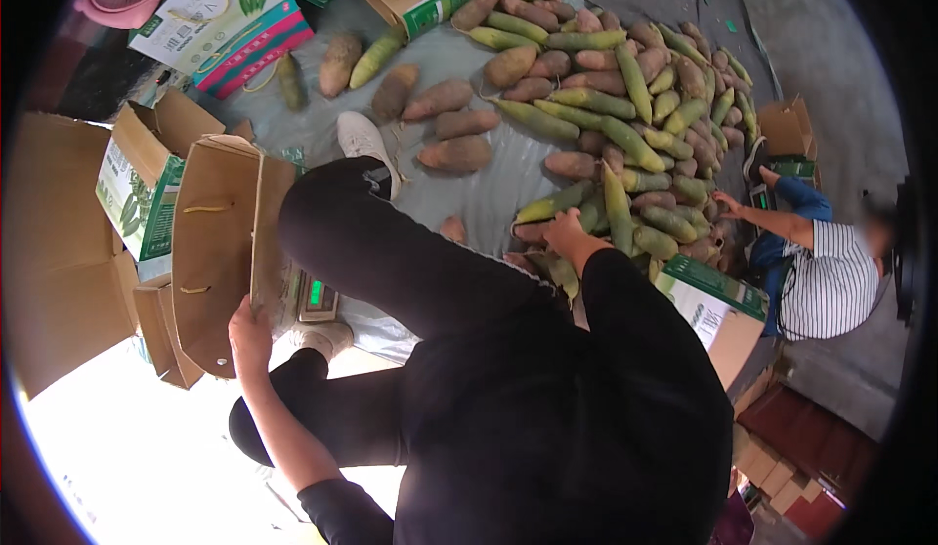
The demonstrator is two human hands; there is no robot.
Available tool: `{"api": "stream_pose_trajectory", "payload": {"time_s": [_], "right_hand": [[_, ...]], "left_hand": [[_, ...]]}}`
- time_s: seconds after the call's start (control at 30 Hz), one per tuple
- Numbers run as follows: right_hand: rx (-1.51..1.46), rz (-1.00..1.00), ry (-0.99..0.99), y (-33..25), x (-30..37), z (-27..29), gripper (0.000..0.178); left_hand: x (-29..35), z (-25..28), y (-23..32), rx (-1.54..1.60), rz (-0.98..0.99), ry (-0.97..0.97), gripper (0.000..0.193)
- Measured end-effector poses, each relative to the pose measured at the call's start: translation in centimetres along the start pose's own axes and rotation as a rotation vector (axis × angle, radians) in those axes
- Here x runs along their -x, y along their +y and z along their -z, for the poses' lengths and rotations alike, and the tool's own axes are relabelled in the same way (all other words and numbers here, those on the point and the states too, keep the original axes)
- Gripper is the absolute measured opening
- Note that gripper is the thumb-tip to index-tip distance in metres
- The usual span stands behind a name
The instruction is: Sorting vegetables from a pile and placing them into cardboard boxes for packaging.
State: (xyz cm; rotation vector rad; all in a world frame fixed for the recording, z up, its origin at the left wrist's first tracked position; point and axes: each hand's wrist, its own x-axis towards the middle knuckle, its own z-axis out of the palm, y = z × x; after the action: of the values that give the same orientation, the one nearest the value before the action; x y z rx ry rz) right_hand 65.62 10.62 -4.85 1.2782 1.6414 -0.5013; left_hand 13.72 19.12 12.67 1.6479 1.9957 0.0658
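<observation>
Right of centre, our right hand lies against the heap of green and brown roots, partly hidden, so we cannot tell whether it grips one. Our leg and the open carton at left partly cover a scale. Our left hand grips that carton's edge; two cord handles show inside.
</observation>
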Motion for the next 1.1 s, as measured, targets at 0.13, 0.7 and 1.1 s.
{"api": "stream_pose_trajectory", "payload": {"time_s": [0.13,0.7,1.1], "right_hand": [[0.137,0.041,0.083,0.2,-1.3,-2.6,0.028],[-1.017,0.006,0.794,1.4,0.4,8.6,0.041],[-1.351,0.640,1.271,-0.1,7.8,29.1,0.047]], "left_hand": [[0.0,-0.1,0.4,-0.008,-0.050,0.032,0.024],[0.5,0.4,0.1,-0.008,-0.051,0.044,0.026],[0.4,-0.7,-1.5,-0.093,-0.112,0.136,0.020]]}}
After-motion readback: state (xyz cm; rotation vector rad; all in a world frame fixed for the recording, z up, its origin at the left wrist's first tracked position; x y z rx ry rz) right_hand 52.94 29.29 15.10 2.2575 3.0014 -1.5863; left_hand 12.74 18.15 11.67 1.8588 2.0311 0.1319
